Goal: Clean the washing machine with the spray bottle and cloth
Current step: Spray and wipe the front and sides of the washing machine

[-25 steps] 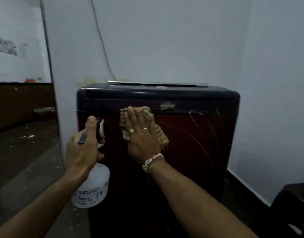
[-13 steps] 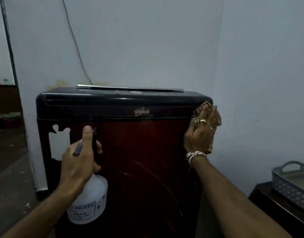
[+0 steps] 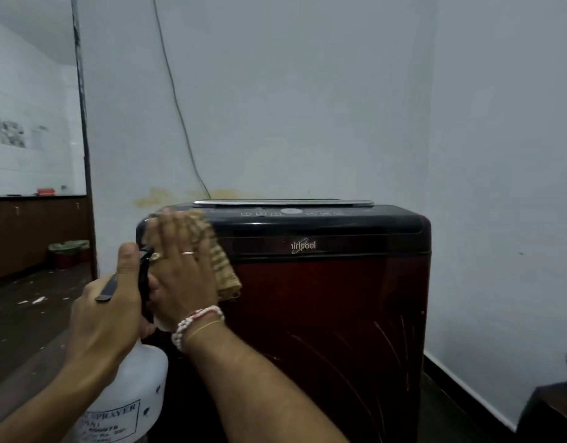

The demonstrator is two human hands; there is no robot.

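From my remote seat, I see the washing machine [image 3: 339, 330] standing in the corner of a pale room, its back close to the wall. It has a dark red front, a black top band with a partly readable brand logo [image 3: 303, 245], and a row of buttons on the control panel [image 3: 291, 212].

My right hand [image 3: 180, 273] lies flat on the machine's upper left front corner. The fingers are straight and spread, not curled, and they press the cloth [image 3: 223, 270] against the black band. The cloth is a tan, striped rag. It sticks out past the fingertips at the top and hangs below the palm on the right, over the red panel. There are two rings [image 3: 188, 252] on the fingers and a bead bracelet [image 3: 196, 321] with a thin thread on the wrist.

My left hand [image 3: 103, 321] is just beside the right, a little lower and nearer to me. It grips the neck of the spray bottle [image 3: 138, 388], with the fingers wrapped round the black trigger head and the thumb pointing up. The bottle is white and translucent, carries a printed label, and is held upright in the air in front of the machine's left edge. I cannot tell whether the nozzle touches the panel.

Thin pale streaks [image 3: 387, 340] cross the lower right of the red front. A cable [image 3: 176, 100] runs down the wall behind the machine, and a yellowish stain [image 3: 154, 196] marks the wall at its top left corner. To the far left, a small bin [image 3: 69, 252] sits on a dark, littered floor.
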